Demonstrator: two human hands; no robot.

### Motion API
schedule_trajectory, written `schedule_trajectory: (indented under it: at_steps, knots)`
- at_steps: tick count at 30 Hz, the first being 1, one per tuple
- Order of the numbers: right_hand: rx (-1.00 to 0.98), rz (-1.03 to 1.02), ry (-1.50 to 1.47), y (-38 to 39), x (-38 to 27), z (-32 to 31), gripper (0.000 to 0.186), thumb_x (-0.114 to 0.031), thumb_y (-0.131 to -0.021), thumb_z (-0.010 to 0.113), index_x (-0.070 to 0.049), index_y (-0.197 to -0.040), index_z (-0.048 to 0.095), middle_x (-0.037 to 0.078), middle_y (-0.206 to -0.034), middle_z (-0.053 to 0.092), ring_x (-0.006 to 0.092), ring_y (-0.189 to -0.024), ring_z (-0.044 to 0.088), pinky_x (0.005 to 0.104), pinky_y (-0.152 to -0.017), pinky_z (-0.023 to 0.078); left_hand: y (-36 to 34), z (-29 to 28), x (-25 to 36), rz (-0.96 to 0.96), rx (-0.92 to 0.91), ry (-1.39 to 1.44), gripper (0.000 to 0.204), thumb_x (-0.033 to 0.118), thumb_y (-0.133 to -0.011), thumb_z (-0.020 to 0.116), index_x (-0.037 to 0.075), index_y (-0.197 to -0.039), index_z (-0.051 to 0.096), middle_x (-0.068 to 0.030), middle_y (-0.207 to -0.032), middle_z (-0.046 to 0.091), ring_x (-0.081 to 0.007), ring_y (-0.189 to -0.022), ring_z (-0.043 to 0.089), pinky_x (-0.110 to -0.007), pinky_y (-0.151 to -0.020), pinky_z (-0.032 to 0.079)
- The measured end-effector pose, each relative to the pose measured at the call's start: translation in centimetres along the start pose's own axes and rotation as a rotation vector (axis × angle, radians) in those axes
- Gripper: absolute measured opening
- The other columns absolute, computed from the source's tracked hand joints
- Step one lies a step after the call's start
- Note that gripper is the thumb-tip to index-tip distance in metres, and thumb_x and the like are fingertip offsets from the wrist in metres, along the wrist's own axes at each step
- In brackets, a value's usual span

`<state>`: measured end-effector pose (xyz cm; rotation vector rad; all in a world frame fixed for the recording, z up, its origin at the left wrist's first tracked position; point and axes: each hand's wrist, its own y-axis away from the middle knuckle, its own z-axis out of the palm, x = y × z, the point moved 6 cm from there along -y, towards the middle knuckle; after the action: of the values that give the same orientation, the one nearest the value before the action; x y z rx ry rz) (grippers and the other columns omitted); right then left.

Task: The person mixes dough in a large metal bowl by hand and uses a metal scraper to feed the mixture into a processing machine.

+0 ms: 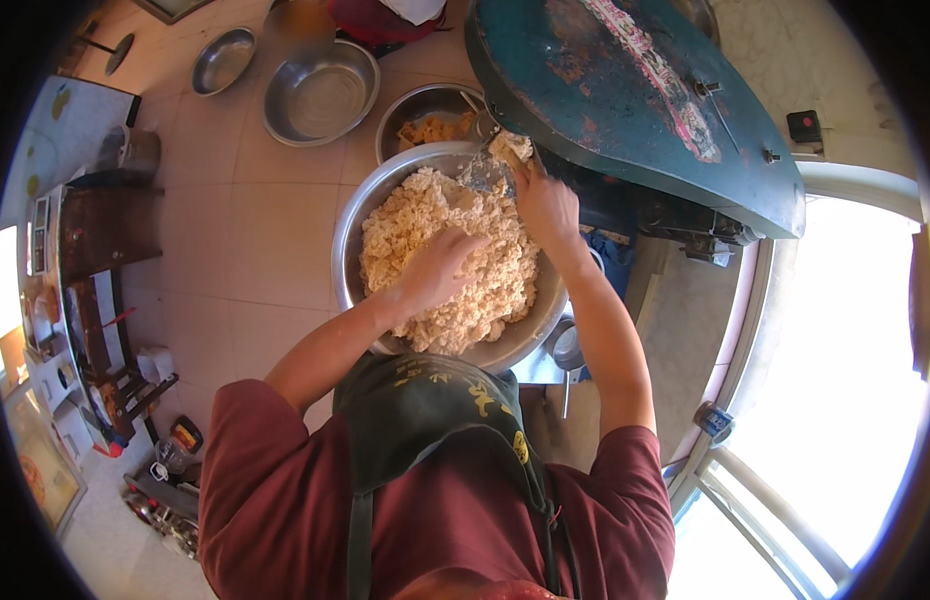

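A large steel basin (350, 215) in front of me is heaped with pale, crumbly dough (405, 215). My left hand (443, 265) rests on the heap, its fingers pointing right, loosely bent and holding nothing I can see. At the basin's far right rim, my right hand (547, 212) reaches away from me, its fingers closed around a pale dough lump (512, 150). That lump is beside the edge of a dark green machine (605, 110). Part of the right fingers is hidden behind the lump and the back of the hand.
Behind the basin stands a smaller bowl (400, 112) with orange-brown pieces. Two metal bowls, a wide one (320, 95) and a smaller one (225, 62), sit on the tiled floor (275, 210). A handled pan (568, 350) is by the basin's right side. At far left stands a cluttered table (105, 235).
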<state>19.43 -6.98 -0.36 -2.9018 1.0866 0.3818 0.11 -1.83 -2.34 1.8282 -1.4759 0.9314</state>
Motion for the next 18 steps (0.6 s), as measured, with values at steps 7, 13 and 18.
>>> schedule_trajectory:
  at_steps: [7,13,18]
  knots:
    - [0.011,-0.01,0.095,-3.4,0.6,1.3,0.034,-0.036,-0.099,0.051,-0.003,-0.103,0.063,0.024,-0.071,0.067,0.0428,-0.067,0.068,0.0524,-0.059,0.055,-1.7,2.5,-1.6,-0.004,-0.031,-0.041,0.045,0.001,-0.08,0.072,0.008,-0.123,0.061,-0.0128,-0.121,0.062,-0.0321,-0.106,0.063,-0.038,-0.09,0.053]
    - [0.039,-0.028,0.091,1.5,2.0,-0.7,0.022,-0.028,-0.1,0.05,-0.014,-0.115,0.057,0.019,-0.078,0.069,0.0377,-0.066,0.068,0.0487,-0.058,0.055,-0.5,0.1,-3.9,-0.104,-0.026,-0.009,0.044,-0.004,-0.081,0.066,0.008,-0.122,0.062,-0.012,-0.121,0.064,-0.0314,-0.107,0.064,-0.04,-0.089,0.055]
    - [0.081,-0.096,0.164,-2.6,1.3,0.0,0.023,-0.029,-0.096,0.057,-0.005,-0.095,0.059,0.022,-0.075,0.068,0.0393,-0.067,0.068,0.0495,-0.055,0.054,-2.8,1.0,-3.2,-0.208,-0.111,0.001,0.04,0.005,-0.087,0.067,0.003,-0.126,0.058,-0.0165,-0.118,0.063,-0.0331,-0.101,0.066,-0.043,-0.086,0.055]
